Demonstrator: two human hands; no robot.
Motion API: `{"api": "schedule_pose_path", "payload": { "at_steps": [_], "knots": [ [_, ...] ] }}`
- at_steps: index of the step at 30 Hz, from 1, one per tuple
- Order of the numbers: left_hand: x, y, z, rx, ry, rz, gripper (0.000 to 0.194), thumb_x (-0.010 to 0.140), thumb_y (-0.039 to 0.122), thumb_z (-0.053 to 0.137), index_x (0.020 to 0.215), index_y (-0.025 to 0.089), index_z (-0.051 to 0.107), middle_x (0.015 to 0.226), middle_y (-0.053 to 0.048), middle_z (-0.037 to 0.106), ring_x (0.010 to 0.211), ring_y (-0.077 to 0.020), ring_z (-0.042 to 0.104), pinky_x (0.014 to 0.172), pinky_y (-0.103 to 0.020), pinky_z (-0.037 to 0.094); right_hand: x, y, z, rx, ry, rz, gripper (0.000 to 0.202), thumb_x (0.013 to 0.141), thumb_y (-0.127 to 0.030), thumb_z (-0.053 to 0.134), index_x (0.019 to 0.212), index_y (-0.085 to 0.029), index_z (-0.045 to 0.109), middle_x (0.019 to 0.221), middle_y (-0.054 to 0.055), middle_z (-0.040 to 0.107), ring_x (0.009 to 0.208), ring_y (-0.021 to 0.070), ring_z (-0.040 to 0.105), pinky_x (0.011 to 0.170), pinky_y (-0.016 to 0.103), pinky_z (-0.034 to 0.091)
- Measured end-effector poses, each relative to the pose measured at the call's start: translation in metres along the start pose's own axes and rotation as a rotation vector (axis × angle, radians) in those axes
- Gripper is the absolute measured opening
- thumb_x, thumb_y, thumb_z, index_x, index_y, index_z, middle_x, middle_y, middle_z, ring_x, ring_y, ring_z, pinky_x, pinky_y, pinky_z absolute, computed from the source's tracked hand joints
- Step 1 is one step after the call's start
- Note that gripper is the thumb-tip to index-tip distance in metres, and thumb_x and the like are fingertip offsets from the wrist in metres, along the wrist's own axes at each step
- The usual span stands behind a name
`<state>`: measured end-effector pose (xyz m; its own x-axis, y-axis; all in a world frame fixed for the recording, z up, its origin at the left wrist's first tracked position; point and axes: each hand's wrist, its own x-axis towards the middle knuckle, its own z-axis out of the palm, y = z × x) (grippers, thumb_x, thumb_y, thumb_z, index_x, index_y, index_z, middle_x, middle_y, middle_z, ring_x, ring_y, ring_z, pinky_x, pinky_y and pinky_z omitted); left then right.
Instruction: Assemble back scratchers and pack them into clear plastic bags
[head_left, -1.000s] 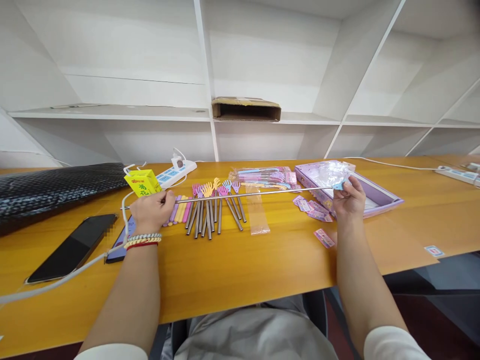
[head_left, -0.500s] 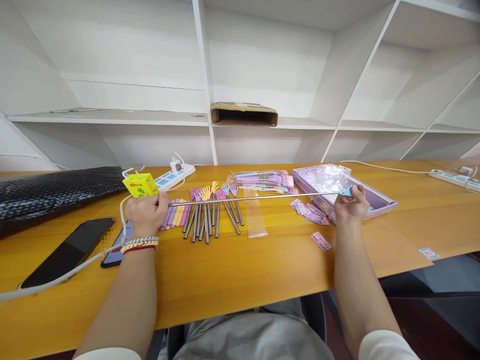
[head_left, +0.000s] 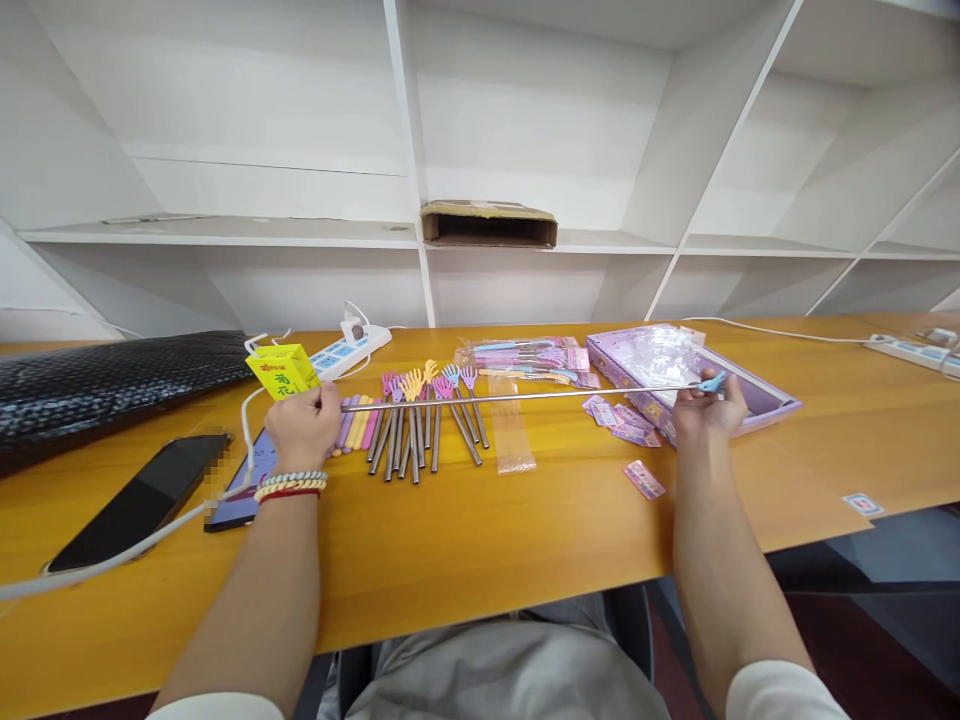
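Observation:
A long thin metal rod [head_left: 517, 397] with a blue hand-shaped head [head_left: 712, 382] stretches level between my hands. My left hand [head_left: 304, 425] is closed round its left end. My right hand [head_left: 711, 405] holds the blue head, fingers closed on it. Below the rod lie several metal tubes with coloured hand-shaped heads [head_left: 412, 385], and several pastel handles [head_left: 360, 428] beside my left hand. Packed scratchers [head_left: 525, 355] in clear wrap lie behind. A purple box [head_left: 772, 405] with clear plastic inside is behind my right hand.
Small printed cards [head_left: 643, 480] and a clear bag [head_left: 514, 425] lie mid-table. At the left are a yellow carton [head_left: 281, 372], a black phone [head_left: 139, 500], another phone [head_left: 232, 512], a power strip [head_left: 352, 352] and a white cable. White shelves hold a cardboard box [head_left: 489, 225].
Both hands have moved slightly right with the rod. The blue head now shows more clearly above my right fingers, which have shifted on it.

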<state>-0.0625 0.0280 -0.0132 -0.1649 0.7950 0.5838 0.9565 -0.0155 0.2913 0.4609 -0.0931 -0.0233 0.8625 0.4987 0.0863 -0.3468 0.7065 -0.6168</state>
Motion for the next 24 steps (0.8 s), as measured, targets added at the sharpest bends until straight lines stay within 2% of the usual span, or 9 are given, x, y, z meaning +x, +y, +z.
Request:
{"api": "schedule_pose_path", "payload": {
  "at_steps": [3,8,16,20,24],
  "knots": [
    [0.000,0.000,-0.003,-0.011,-0.042,-0.047,0.048,0.083,0.047,0.031,0.060,0.017,0.059,0.058,-0.007,0.055,0.065,-0.0212,0.050,0.056,-0.030,0.027,-0.005,-0.001,0.006,0.105,0.062,0.038,0.017,0.085,-0.035,0.036,0.075,-0.022,0.042,0.071,0.000,0.055,0.038,0.0055,0.039,0.032,0.018,0.034],
    [0.002,-0.001,-0.008,-0.018,-0.127,-0.068,0.048,0.082,0.047,0.033,0.059,0.015,0.059,0.053,-0.005,0.049,0.060,-0.0181,0.045,0.054,-0.029,0.027,-0.008,-0.002,0.011,0.096,0.094,0.029,0.019,0.087,-0.038,0.030,0.078,-0.023,0.036,0.072,0.000,0.056,0.044,0.0065,0.044,0.035,0.015,0.031],
    [0.003,-0.001,-0.012,-0.015,-0.127,-0.052,0.047,0.083,0.045,0.032,0.058,0.015,0.058,0.053,-0.004,0.047,0.060,-0.0175,0.042,0.054,-0.029,0.027,-0.006,0.001,0.012,0.060,0.139,0.011,0.022,0.088,-0.042,0.030,0.079,-0.023,0.036,0.069,-0.001,0.055,0.049,0.0071,0.049,0.036,0.014,0.030],
    [0.000,0.010,-0.006,0.000,-0.180,-0.002,0.045,0.082,0.042,0.033,0.058,0.015,0.060,0.055,-0.006,0.052,0.061,-0.0195,0.046,0.056,-0.029,0.028,-0.015,0.013,0.021,-0.049,0.047,0.051,0.027,0.083,-0.050,0.034,0.078,-0.023,0.036,0.066,-0.001,0.055,0.046,0.0083,0.049,0.035,0.016,0.030],
    [-0.006,0.027,0.002,0.016,-0.210,0.081,0.047,0.083,0.040,0.030,0.057,0.016,0.061,0.056,-0.010,0.057,0.061,-0.0219,0.050,0.056,-0.030,0.029,-0.027,0.029,0.031,-0.173,-0.066,-0.037,0.032,0.071,-0.047,0.056,0.080,-0.025,0.033,0.062,-0.006,0.055,0.041,0.0093,0.047,0.034,0.018,0.030]
  ]
}}
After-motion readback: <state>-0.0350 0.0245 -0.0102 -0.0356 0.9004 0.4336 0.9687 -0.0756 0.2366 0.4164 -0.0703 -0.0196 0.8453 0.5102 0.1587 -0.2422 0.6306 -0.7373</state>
